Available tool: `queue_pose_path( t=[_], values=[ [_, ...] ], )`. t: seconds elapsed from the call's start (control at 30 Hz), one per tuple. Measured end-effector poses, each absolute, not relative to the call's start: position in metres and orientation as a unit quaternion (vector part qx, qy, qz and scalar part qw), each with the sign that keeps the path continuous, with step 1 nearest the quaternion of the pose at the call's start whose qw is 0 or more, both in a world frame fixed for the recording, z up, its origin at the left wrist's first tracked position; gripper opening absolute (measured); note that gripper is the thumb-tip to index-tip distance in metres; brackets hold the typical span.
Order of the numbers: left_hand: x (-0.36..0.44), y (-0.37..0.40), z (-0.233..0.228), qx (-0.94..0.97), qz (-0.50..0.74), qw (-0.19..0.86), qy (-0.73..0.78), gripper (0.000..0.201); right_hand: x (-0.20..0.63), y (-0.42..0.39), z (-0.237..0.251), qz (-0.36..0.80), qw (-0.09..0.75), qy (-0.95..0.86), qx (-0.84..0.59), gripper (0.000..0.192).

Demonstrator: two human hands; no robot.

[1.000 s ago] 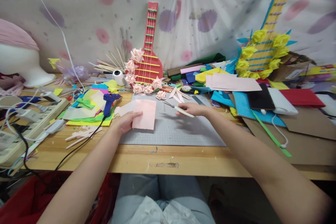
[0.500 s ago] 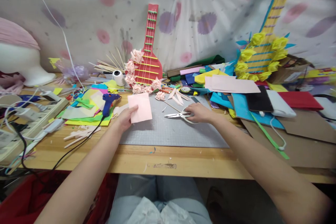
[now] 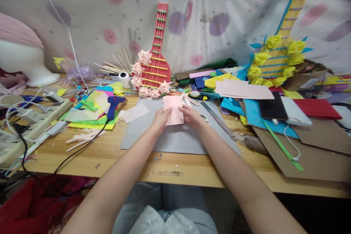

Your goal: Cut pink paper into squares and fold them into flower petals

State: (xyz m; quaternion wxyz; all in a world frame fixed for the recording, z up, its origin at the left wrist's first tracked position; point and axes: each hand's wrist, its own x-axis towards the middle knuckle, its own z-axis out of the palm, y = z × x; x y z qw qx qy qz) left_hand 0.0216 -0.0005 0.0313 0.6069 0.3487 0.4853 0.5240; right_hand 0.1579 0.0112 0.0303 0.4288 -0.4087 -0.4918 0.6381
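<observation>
From over the person's shoulder, both bare hands meet above the grey gridded cutting mat (image 3: 175,139) that lies near the front edge of the wooden worktable (image 3: 192,170). The left hand (image 3: 161,117) pinches the lower left edge of a small pale pink paper rectangle (image 3: 172,111), and the right hand (image 3: 192,116) pinches its lower right edge, fingers pressed onto the sheet. The pink sheet stands nearly upright between the 2 hands, over the far half of the mat.

Just right of the right hand, a long metal ruler (image 3: 218,120) lies slanted across the mat's right edge. To the left of the mat, a blue glue gun (image 3: 114,104) rests on a heap of coloured paper sheets (image 3: 90,115), its black cord trailing toward the table's front edge. Another pale pink scrap (image 3: 135,112) lies flat at the mat's far left corner. Behind the hands, a red cardboard guitar trimmed with pale pink paper flowers (image 3: 157,58) leans on the flowered cloth backdrop (image 3: 214,11). Toward the far right edge stands a yellow and blue cardboard guitar ringed with yellow paper flowers (image 3: 276,58).
</observation>
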Motion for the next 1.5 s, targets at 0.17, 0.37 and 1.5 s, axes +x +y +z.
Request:
queue_pose_path(
  t=[0.17,0.37,1.5],
  values=[
    [0.032,0.005,0.022,0.417,0.504,0.522,0.547,0.019,0.156,0.014,0.009,0.608,0.513,-0.445,-0.411,0.044],
    [0.018,0.009,0.028,0.543,0.425,0.419,0.591,0.027,0.189,0.030,0.000,0.450,0.665,-0.362,-0.474,0.036],
    [-0.171,-0.022,0.078,0.679,-0.001,-0.163,0.716,0.025,0.174,0.031,-0.004,0.431,0.647,-0.361,-0.515,0.034]
  ],
)
